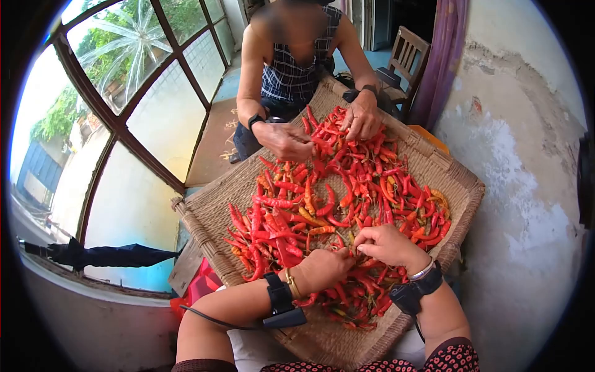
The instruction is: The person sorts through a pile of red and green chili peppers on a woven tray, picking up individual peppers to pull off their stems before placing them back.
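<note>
My left hand (325, 269) is closed, its fingertips pinched together over a heap of red chili peppers (362, 204). Close against it, my right hand (389, 245) pinches with thumb and forefinger. The fingertips of both hands nearly meet; whatever small thing is between them is hidden. Most of the chili peppers are red, a few orange or yellowish. They lie in a large square woven tray (214, 208) that reaches from my lap to the person opposite. I wear straps and bracelets on both wrists.
Opposite me sits a person (291, 74) whose two hands (286, 141) are in the far peppers. A paned window (149, 118) runs along the left, with a folded dark umbrella (114, 256) before it. On the right is a worn wall (508, 186); a wooden chair (409, 56) stands behind.
</note>
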The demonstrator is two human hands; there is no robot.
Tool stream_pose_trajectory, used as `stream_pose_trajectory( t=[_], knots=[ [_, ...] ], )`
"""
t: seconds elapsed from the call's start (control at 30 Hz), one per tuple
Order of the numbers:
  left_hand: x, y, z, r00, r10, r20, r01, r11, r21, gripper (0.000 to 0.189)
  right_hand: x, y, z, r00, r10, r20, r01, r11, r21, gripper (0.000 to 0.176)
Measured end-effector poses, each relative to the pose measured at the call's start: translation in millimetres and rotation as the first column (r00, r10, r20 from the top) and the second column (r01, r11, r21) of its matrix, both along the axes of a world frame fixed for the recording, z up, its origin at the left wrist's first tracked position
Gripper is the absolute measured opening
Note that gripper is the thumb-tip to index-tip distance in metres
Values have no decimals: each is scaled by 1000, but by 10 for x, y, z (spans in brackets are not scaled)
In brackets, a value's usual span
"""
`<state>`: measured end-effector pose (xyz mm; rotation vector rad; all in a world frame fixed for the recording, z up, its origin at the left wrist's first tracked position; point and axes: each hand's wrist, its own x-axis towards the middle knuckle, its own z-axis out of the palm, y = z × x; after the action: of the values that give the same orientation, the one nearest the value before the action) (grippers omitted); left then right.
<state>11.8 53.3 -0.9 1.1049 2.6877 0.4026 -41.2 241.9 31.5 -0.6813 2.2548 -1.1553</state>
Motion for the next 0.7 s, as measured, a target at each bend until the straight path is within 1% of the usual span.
stream_pose_trajectory(
  t=[0.03, 0.07, 0.1, 0.13, 0.17, 0.2, 0.27, 0.3, 0.37, 0.4, 0.43, 0.47, 0.5, 0.57, 0.6, 0.63, 0.67, 0.7],
  knots=[
    [10, -9, -4, 997, -8, -78, 0, 995, -100, 21, -9, -15, 13, 999, 10, -39, -9, 1000, 17, 16],
    [19, -26, -18, 997, -5, -75, -3, 994, -106, 21, 2, -16, 18, 999, 5, -45, -5, 1000, 3, 16],
    [21, -29, -44, 993, -43, -113, 27, 990, -137, 18, 1, -29, -7, 999, 6, -42, -6, 1000, 0, 16],
    [11, -17, -71, 985, -85, -151, 60, 985, -164, 16, -10, -29, -49, 996, 24, -91, -25, 1000, -9, 16],
    [24, -1, -101, 985, -92, -145, 69, 985, -157, 16, 12, -3, -85, 990, 36, -133, -38, 999, -12, 17],
    [30, -2, -120, 985, -103, -140, 77, 980, -182, 16, 31, 18, -103, 991, 31, -131, -32, 999, -3, 17],
    [29, -27, -93, 980, -126, -152, 89, 970, -227, 14, 13, 1, -87, 979, 59, -194, -57, 998, 17, 16],
    [25, -49, -53, 980, -124, -157, 87, 970, -225, 14, 10, -6, -65, 978, 61, -199, -58, 998, 19, 16],
    [-19, -95, 49, 993, -76, -90, 68, 994, -81, 12, 9, 4, -30, 984, -82, -158, 78, 996, -31, 14],
    [-48, -121, 101, 999, -4, -38, 8, 995, 99, 14, -4, 19, -25, 983, -84, -161, 81, 996, -29, 14],
    [-94, -138, 208, 999, -7, -37, 11, 995, 99, 14, -29, 39, -40, 972, -177, -154, 167, 983, -78, 15],
    [-156, -153, 349, 994, 46, -95, -20, 966, 258, 15, -58, 60, -72, 953, -267, -143, 250, 960, -126, 16],
    [-230, -166, 465, 984, 109, -142, -42, 910, 413, 16, -108, 101, -162, 940, -315, -133, 293, 943, -157, 16],
    [-418, -185, 621, 958, 203, -204, -117, 922, 369, 16, -87, 85, -21, 903, -428, 37, 428, 889, -165, 16],
    [-524, -183, 661, 958, 203, -205, -116, 922, 370, 16, -103, 88, -38, 903, -428, 35, 428, 889, -164, 16],
    [-629, -175, 670, 894, 313, -320, -158, 889, 429, 15, -123, 91, -83, 890, -454, 38, 451, 868, -209, 16],
    [-690, -170, 643, 805, 420, -419, -187, 850, 492, 15, -132, 96, -114, 876, -481, 42, 474, 843, -253, 16],
    [-710, -197, 538, 806, 417, -420, -184, 851, 493, 15, -132, 94, -116, 875, -483, 40, 477, 842, -253, 16]
  ],
)
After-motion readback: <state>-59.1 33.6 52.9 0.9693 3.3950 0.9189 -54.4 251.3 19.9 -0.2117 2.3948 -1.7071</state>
